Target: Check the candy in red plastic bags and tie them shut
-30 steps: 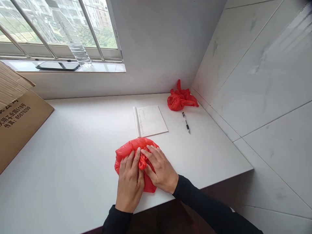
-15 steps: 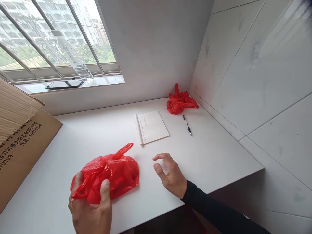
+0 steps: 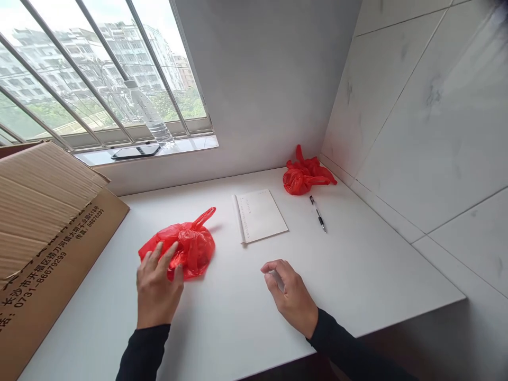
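A crumpled red plastic bag (image 3: 194, 246) with one handle loop standing up lies on the white table, left of the notepad. My left hand (image 3: 156, 283) is at the bag's near side, palm down with fingers spread; the fingertips overlap the bag, and I cannot tell how firmly they touch it. To the right, my right hand (image 3: 291, 293) hovers low over the table or rests on it. Its thumb and index finger curl into a ring with the tips close together and nothing between them. The notepad (image 3: 264, 217), with small print on its page, lies beyond this hand.
A black-and-clear pen (image 3: 318, 214) lies right of the notepad. Another red plastic bag (image 3: 305, 174) sits in the far corner against the walls. At the left stands an open cardboard box (image 3: 71, 248). A water bottle (image 3: 153, 116) and a phone (image 3: 135, 152) occupy the windowsill.
The near red bag has moved away from me toward the back of the table. My left hand has loosened and spread on it. My right thumb and index finger have drawn closer; the view has shifted.
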Tool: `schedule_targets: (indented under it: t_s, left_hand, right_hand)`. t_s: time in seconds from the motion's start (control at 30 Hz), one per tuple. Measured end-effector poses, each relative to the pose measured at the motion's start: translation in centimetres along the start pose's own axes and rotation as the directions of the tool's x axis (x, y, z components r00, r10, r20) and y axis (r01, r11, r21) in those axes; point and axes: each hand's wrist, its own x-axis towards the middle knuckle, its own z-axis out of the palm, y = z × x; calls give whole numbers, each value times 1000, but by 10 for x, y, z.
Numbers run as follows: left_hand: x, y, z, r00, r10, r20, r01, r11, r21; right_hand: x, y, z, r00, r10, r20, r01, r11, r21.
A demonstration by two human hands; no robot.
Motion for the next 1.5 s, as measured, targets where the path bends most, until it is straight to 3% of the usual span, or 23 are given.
schedule_targets:
  t_s: [0.1,0.3,0.37,0.47,0.57,0.7,0.8,0.93,1.03,1.17,1.3,1.5]
  left_hand:
    - [24,3,-1,974,-109,-198,115,993,24]
    - [48,-20,43,982,-182,45,179,981,73]
    - [64,-33,57,982,-182,53,178,981,73]
    - [85,-41,66,986,-163,-45,165,986,33]
    - [87,-23,71,978,-124,-170,119,992,-38]
    - [60,29,86,982,-62,-181,29,983,-181]
    - [36,61,97,991,5,-131,-42,959,-281]
    - [23,73,104,978,208,-28,-204,908,-366]
    - [21,73,105,919,393,27,-351,850,-393]
    - [19,75,111,836,536,116,-462,803,-377]
    - [18,74,124,847,509,152,-439,833,-337]
    - [21,74,126,914,399,76,-353,873,-337]
  right_hand:
    - [0,0,2,1000,8,3,-8,1000,2]
    - [3,0,4,999,22,28,-22,1000,-2]
    - [4,0,5,999,18,42,-18,1000,0]
    - [4,1,7,998,19,56,-19,1000,-8]
    - [2,2,10,999,24,49,-23,1000,-15]
    - [15,3,2,1000,12,9,-12,1000,-15]
    - [57,11,-23,984,-86,-154,63,987,-146]
    - [147,37,-71,888,-155,-434,3,944,-331]
    - [208,59,-99,817,-175,-549,-74,913,-401]
    - [245,75,-108,805,-176,-567,-118,889,-443]
    - [233,71,-95,834,-173,-524,-85,898,-432]
    - [172,28,-50,841,-145,-521,-31,949,-315]
